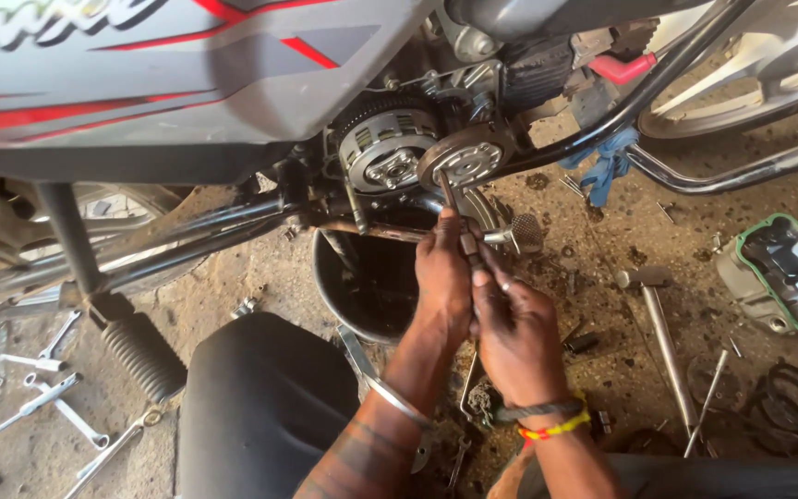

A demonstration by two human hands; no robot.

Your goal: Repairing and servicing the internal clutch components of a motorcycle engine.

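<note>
Glossy painted tank panel [187, 74], below it bare metal clutch [388, 152], perhaps oily, matt black bucket [367, 277], rough gritty floor [621, 351]

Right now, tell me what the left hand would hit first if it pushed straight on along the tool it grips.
The left hand points up along the tool toward the round clutch plate on the engine; it would likely meet that first, though depth is unclear.

Dirty concrete floor [233, 277], oil-stained and littered with debris, lit by daylight.
</note>
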